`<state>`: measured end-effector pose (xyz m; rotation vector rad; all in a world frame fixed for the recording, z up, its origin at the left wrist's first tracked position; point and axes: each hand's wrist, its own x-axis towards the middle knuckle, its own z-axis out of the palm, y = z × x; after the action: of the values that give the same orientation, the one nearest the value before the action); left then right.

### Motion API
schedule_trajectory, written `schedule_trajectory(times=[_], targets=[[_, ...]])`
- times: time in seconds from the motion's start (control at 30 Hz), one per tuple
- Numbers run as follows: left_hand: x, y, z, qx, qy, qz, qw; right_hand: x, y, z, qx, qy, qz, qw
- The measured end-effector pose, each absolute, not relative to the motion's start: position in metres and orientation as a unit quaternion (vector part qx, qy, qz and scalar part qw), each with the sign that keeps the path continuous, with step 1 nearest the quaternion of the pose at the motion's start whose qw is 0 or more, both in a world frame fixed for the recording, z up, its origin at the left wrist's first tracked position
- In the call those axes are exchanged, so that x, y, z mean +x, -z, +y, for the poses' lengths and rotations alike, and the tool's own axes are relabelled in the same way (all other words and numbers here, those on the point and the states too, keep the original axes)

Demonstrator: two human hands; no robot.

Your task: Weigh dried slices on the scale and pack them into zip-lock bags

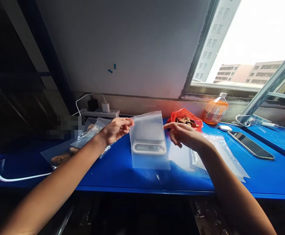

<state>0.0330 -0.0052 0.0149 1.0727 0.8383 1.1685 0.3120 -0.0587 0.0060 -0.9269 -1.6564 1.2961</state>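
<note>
Head view: clock positions are read from the frosted bag (149,129), located at center, above the blue table (142,183). Left hand (117,130), at 9 o'clock, pinches the bag's upper corner. Right hand (185,135), at 3 o'clock, extends its index finger to the opposite edge; whether it grips cannot be told. A digital scale (149,148) shows through the bag, its panel blurred. Translucent bags (222,158) lie flat between 3 and 4 o'clock; filled bags (85,138) lie at 9, a dark-screened phone (251,145) at 3. Farther, at 2 o'clock, a red bag (198,124) contains brown pieces (186,121); beyond stands an orange bottle (215,110), its label illegible. A power strip (100,113) occupies 10 o'clock.
</note>
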Motion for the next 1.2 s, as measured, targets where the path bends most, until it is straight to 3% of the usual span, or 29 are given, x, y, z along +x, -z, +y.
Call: schedule_trajectory(times=[0.07, 0.13, 0.2, 0.27, 0.4, 0.63, 0.97, 1.2], targets=[[0.039, -0.011, -0.010, 0.499, -0.465, 0.379, 0.625, 0.301, -0.009, -0.058, -0.396, -0.418, -0.634, 0.517], [0.047, -0.003, -0.016, 0.576, -0.450, 0.409, 0.547, 0.288, -0.008, -0.057, -0.450, -0.257, -0.642, 0.565], [0.056, 0.006, -0.022, 0.677, -0.447, 0.430, 0.396, 0.275, -0.002, -0.055, -0.478, -0.093, -0.691, 0.535], [0.063, 0.014, -0.029, 0.749, -0.428, 0.419, 0.283, 0.263, 0.006, -0.054, -0.464, -0.009, -0.756, 0.461], [0.069, 0.019, -0.041, 0.814, -0.381, 0.371, 0.233, 0.245, 0.023, -0.054, -0.415, -0.072, -0.826, 0.376], [0.064, 0.018, -0.037, 0.841, -0.371, 0.360, 0.156, 0.230, 0.029, -0.057, -0.437, -0.121, -0.760, 0.465], [0.062, -0.001, -0.053, 0.835, -0.454, 0.312, 0.000, 0.245, 0.007, -0.058, -0.457, -0.145, -0.718, 0.505], [0.047, -0.020, -0.054, 0.799, -0.486, 0.352, 0.042, 0.269, -0.003, -0.053, -0.463, -0.149, -0.709, 0.511]])
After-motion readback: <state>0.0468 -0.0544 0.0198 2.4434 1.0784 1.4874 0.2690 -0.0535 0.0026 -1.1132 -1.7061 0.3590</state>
